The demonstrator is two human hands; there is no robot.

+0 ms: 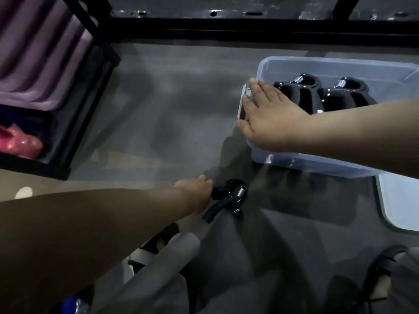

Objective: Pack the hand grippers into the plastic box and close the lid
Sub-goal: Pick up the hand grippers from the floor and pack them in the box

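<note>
A clear plastic box (340,64) stands on the grey floor at the right, with black hand grippers (306,91) lying inside it. My right hand (269,116) rests flat on the box's left rim, fingers straight, over the white latch. Nearer to me, my left hand (195,191) grips one handle of a black hand gripper (229,198) with a silver spring, low over the floor. The box's pale lid (399,200) lies on the floor to the right, partly cut off by the frame edge.
A black metal rack (99,41) stands at the left with purple folded mats (34,53) and a pink object (20,141) on its shelves. A black frame bar (249,30) runs across the back. My knees and sandalled feet fill the bottom.
</note>
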